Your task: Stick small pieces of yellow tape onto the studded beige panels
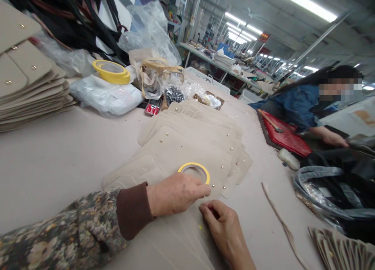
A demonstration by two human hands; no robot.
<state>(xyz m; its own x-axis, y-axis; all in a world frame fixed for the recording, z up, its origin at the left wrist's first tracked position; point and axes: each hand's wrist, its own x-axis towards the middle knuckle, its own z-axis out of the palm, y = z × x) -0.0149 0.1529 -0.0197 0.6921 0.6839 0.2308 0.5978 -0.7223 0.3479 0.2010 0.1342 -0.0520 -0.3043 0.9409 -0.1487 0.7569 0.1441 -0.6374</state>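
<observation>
My left hand (178, 194), in a patterned sleeve with a brown cuff, is closed on a narrow roll of yellow tape (194, 166). The roll's near side is hidden behind the fingers. Just to the right and nearer to me, my right hand (224, 225) is pinched, thumb against forefinger; what lies between the tips is too small to make out. Beneath both hands spread overlapping beige panels (187, 145) with small metal studs along their edges. A tiny yellow speck (200, 227) shows on a panel beside my right hand.
Stacked beige panels (35, 79) rise at the left. Behind are yellow tape rolls (113, 73) on a plastic-wrapped bundle (108, 96). A twisted strip (281, 221), black bags (336, 184) and more beige pieces (342, 246) lie right. A co-worker (304, 98) sits near a red board (285, 135).
</observation>
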